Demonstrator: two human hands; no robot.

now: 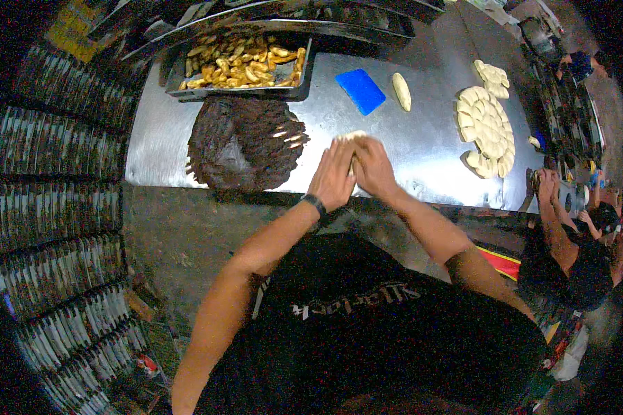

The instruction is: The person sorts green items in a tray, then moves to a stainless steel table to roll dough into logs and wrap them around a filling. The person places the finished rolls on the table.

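My left hand (334, 173), with a dark band at its wrist, and my right hand (374, 168) press together at the table's near edge. Between them is a piece of pale dough (355, 135), mostly hidden by the fingers; its far end shows above the fingertips. Just left of my hands lies a big dark brown, paste-like mass (246, 149) with a few pale streaks on its right side. A blue flat scraper (360, 91) rests on the metal table (412, 149) beyond my hands. Beside it sits a single elongated dough piece (401, 93).
At the back left stands a metal tray (301, 88) of yellow-brown oblong pieces (246, 66). Many pale dough pieces (486, 128) lie clustered at the table's right. Stacked racks (55, 214) line the left side. A co-worker's hands (547, 185) are at the right.
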